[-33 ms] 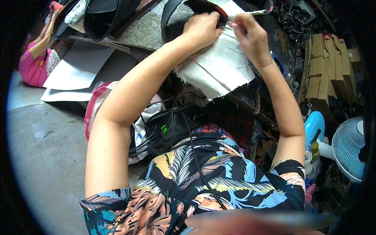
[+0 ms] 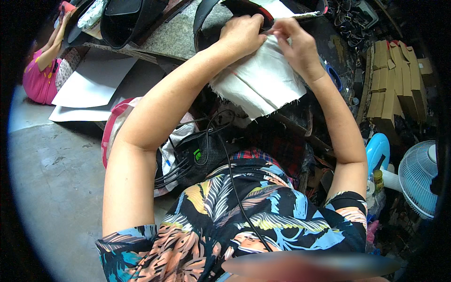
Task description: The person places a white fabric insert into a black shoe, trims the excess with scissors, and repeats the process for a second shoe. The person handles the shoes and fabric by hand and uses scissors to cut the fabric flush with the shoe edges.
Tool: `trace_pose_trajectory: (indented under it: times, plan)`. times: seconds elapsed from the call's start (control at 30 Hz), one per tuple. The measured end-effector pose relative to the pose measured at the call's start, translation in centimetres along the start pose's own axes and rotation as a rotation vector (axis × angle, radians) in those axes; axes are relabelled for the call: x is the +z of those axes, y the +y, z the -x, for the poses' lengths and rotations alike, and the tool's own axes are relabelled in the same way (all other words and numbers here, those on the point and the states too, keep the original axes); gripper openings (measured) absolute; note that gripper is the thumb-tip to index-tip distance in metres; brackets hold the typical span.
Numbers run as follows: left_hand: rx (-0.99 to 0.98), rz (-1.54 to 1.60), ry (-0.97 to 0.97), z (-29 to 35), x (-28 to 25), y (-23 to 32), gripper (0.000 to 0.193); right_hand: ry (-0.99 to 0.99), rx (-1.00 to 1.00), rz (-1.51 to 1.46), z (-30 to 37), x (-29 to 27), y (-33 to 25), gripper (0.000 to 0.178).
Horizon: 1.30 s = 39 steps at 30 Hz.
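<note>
My left hand (image 2: pixel 242 35) is at the top centre, its fingers curled over a black curved piece (image 2: pixel 202 28) with a red edge. Its thumb lies at the edge of a white cloth (image 2: pixel 263 87) with frayed edges, which hangs down toward me. Close on the right, my right hand (image 2: pixel 300 51) is raised over the cloth's upper edge, fingertips drawn together near the left thumb. Whatever is between those fingertips is too small and blurred to make out.
A grey stone slab (image 2: pixel 171 35) and a black bag-like item (image 2: pixel 124 23) lie at the upper left. White sheets (image 2: pixel 94 82) stick out below. Another person in pink (image 2: pixel 40 80) sits far left. Cardboard pieces (image 2: pixel 387 84) and a fan (image 2: pixel 418 178) stand right. A cable (image 2: pixel 235 188) crosses my shirt.
My right hand has moved slightly left, its fingertips now closer to my left thumb. The left hand and the cloth look the same.
</note>
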<state>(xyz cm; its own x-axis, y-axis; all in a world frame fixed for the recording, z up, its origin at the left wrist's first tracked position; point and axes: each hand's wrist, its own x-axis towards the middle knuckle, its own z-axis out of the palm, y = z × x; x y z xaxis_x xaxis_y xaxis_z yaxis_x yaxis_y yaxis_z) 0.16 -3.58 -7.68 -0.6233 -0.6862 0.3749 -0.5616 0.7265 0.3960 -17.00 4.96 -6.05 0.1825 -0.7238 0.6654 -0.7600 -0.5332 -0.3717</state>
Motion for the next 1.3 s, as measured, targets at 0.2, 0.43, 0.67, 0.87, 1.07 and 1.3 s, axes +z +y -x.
trace_pose_trajectory:
  times: [0.2, 0.43, 0.67, 0.87, 1.07, 1.3]
  plan:
    - [0.099, 0.095, -0.124, 0.1, -1.0, -1.0, 0.053, -0.134, 0.200, 0.216, -0.7, 0.8, -0.1, 0.037]
    - [-0.024, 0.276, -0.076, -0.1, -1.6, -2.0, 0.058, -0.268, -0.105, 0.638, -3.0, 1.2, -0.2, 0.027]
    - [0.039, 0.237, -0.082, 0.5, -1.8, -2.0, 0.037, -0.232, -0.249, 0.576, -2.7, 1.0, 1.0, 0.013]
    - [0.229, 0.141, 0.044, 2.2, -1.9, -1.2, 0.022, -0.222, -0.270, 0.552, -2.1, 0.9, 1.8, 0.015]
    - [0.415, -0.069, -0.010, 2.4, -1.9, -1.0, 0.012, -0.176, 0.256, -0.058, -1.8, -0.3, 3.5, 0.026]
    - [0.316, 0.061, 0.002, 2.3, -1.4, -1.4, 0.023, -0.122, 0.377, -0.247, -1.3, 0.0, 4.7, 0.018]
